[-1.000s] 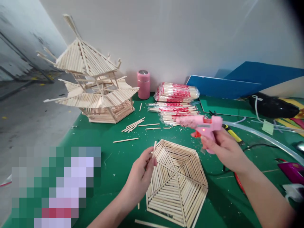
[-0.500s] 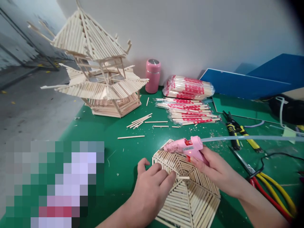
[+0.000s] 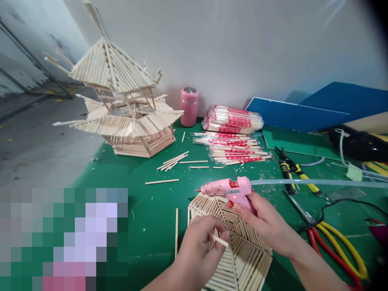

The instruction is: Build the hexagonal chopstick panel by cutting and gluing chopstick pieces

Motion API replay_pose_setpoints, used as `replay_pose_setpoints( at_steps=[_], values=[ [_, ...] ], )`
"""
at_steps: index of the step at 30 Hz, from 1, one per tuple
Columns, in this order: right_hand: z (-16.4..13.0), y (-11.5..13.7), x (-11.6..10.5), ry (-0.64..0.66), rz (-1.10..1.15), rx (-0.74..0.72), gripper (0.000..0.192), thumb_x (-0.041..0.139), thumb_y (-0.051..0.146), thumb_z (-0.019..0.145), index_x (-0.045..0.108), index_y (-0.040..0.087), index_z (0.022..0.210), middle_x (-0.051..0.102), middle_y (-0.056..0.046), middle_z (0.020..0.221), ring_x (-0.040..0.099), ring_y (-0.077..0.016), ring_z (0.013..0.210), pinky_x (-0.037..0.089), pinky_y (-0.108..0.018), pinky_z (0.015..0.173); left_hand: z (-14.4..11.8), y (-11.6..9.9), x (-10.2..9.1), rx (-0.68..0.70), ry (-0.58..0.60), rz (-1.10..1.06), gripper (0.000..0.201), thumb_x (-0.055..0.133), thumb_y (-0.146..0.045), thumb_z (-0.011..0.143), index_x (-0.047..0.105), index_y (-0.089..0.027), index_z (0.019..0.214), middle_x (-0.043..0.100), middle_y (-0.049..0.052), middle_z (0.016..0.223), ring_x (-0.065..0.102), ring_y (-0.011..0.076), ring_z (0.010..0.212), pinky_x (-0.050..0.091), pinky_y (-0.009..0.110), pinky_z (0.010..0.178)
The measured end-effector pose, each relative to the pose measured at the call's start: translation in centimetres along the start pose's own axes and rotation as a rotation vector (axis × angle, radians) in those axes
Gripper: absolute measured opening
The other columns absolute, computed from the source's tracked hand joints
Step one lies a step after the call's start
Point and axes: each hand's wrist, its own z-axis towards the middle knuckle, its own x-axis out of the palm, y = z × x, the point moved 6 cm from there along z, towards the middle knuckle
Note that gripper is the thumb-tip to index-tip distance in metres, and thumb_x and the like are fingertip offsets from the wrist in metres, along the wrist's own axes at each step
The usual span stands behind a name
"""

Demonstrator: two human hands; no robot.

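My left hand (image 3: 201, 244) is closed, pinching a short wooden stick (image 3: 220, 241) above a many-sided panel (image 3: 251, 254) made of wooden sticks in wedge-shaped sections. Fingers of my right hand (image 3: 257, 220) wrap round the handle of a pink hot glue gun (image 3: 226, 189). Its nozzle points left over the far edge of the panel, and a small orange light glows on its side. From its back runs a long translucent glue stick (image 3: 303, 183). Part of the panel is hidden under my left hand. A longer stick (image 3: 176, 232) lies on the table left of the panel.
A pagoda model (image 3: 130, 117) of sticks stands at back left. Behind the panel are a pink tumbler (image 3: 189, 107), wrapped chopsticks (image 3: 233, 147) and loose cut sticks (image 3: 172, 161). Pliers (image 3: 291, 171), scissors (image 3: 336, 246) and a black cable (image 3: 342, 201) lie right.
My left hand has drawn back and turned, its fingers closing in with the short stick tilted. The longer stick beside the panel has come into sight. The view has shifted slightly.
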Motion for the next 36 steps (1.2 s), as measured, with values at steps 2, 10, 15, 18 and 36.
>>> replay_pose_setpoints(
  at_steps=[2, 10, 15, 18, 36],
  values=[
    [-0.2, 0.1, -0.1, -0.034, 0.067, 0.03, 0.025, 0.049, 0.022, 0.082, 0.056, 0.025, 0.106, 0.063, -0.002, 0.091, 0.058, -0.0166, 0.08, 0.049, -0.029, 0.071, 0.9, -0.2, 0.9, -0.17, 0.002, -0.221, 0.014, 0.053, -0.029, 0.076, 0.059, -0.017, 0.079, 0.049, -0.002, 0.054, 0.039, 0.0092, 0.047, 0.032, 0.02, 0.044],
    [-0.3, 0.5, -0.4, -0.177, 0.384, 0.097, 0.029, 0.047, 0.032, 0.084, 0.054, 0.024, 0.11, 0.059, -0.005, 0.105, 0.054, -0.0196, 0.098, 0.044, -0.036, 0.085, 3.7, -3.2, 4.0, -0.282, 0.047, -0.96, 0.022, 0.068, -0.034, 0.064, 0.063, -0.016, 0.076, 0.056, 0.0, 0.066, 0.051, 0.0108, 0.063, 0.042, 0.025, 0.066],
    [-0.2, 1.0, -0.1, -0.167, 0.541, 0.089, 0.025, 0.05, 0.032, 0.082, 0.058, 0.024, 0.105, 0.06, -0.005, 0.103, 0.055, -0.0191, 0.095, 0.042, -0.037, 0.087, 4.2, -2.6, 4.7, -0.278, 0.033, -1.034, 0.023, 0.069, -0.035, 0.063, 0.061, -0.014, 0.068, 0.052, -0.001, 0.059, 0.049, 0.0109, 0.062, 0.04, 0.025, 0.064],
    [-0.3, 1.0, -0.4, -0.181, 0.642, 0.062, 0.027, 0.053, 0.031, 0.081, 0.057, 0.024, 0.107, 0.06, -0.005, 0.102, 0.056, -0.0191, 0.092, 0.043, -0.037, 0.085, 4.2, -2.5, 4.6, -0.276, -0.008, -1.035, 0.022, 0.07, -0.034, 0.064, 0.062, -0.014, 0.069, 0.052, -0.001, 0.059, 0.047, 0.0094, 0.06, 0.038, 0.024, 0.063],
    [-0.9, -0.4, -4.0, -0.723, 0.868, -0.05, 0.01, 0.057, 0.034, 0.076, 0.06, 0.025, 0.079, 0.047, 0.003, 0.067, 0.049, -0.0106, 0.06, 0.046, -0.027, 0.062, 4.2, -3.5, 3.8, -0.261, -0.019, -1.042, 0.028, 0.076, -0.033, 0.054, 0.064, -0.015, 0.071, 0.058, 0.0, 0.063, 0.051, 0.0093, 0.058, 0.04, 0.022, 0.059]
  ],
)
